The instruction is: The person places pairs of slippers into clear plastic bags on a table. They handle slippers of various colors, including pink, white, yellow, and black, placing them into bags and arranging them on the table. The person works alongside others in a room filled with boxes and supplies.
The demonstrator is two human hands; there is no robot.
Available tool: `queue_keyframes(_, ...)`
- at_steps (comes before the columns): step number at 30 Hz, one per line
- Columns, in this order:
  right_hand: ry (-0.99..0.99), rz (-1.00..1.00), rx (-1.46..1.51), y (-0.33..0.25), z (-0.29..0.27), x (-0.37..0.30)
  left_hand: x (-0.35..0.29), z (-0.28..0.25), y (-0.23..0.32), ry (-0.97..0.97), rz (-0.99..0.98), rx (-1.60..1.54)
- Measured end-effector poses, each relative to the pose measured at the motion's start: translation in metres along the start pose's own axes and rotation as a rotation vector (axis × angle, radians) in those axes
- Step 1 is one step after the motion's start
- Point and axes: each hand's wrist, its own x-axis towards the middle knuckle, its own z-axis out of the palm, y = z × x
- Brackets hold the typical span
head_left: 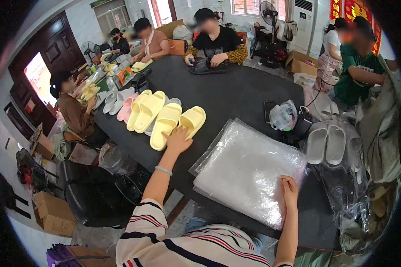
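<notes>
My left hand (179, 139) is closed on the heel ends of a pair of pale yellow slippers (166, 121) on the dark table. One finger lies over the left slipper, the others near the right one (193, 119). Beside them rests another yellow pair (149, 113), with grey and pink slippers farther along the row. A stack of clear plastic bags (249, 164) lies flat before me. At its right edge my right hand (289, 188) pinches the plastic between thumb and fingers; how many layers it holds is hidden.
Grey slippers (326, 143) on clear plastic stand at the table's right side, near a phone (269, 111) and a filled plastic bag (283, 116). Across the table a person handles a dark shoe (205, 66). A black chair (96, 191) stands at my left.
</notes>
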Motion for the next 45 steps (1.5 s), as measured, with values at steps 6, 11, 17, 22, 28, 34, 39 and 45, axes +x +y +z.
queue_keyframes(6,0.003,0.008,0.003,-0.001,0.002,0.002,0.006,-0.003,-0.053,0.109,-0.011,0.018)
queue_keyframes(11,0.014,-0.021,-0.014,0.004,0.000,0.002,0.024,0.005,-0.081,0.185,0.041,0.087)
queue_keyframes(17,0.031,-0.017,-0.054,-0.005,0.003,-0.003,0.049,0.007,-0.099,0.207,0.061,0.079)
queue_keyframes(22,0.028,-0.071,-0.142,0.008,0.003,0.004,0.070,0.030,-0.130,0.263,0.118,0.025)
queue_keyframes(28,-0.016,-0.027,0.058,-0.001,0.000,0.000,0.030,0.021,-0.051,0.305,-0.063,-0.313)
queue_keyframes(34,0.223,-0.058,0.673,-0.016,-0.018,0.009,-0.046,0.010,0.044,-0.192,0.210,-0.879)
queue_keyframes(39,0.496,-0.325,0.509,-0.029,-0.057,0.043,-0.073,0.032,0.060,-0.092,0.468,-0.444)
queue_keyframes(45,0.547,-0.164,0.740,-0.055,-0.105,0.108,-0.082,0.028,0.069,-0.012,0.520,-0.334)
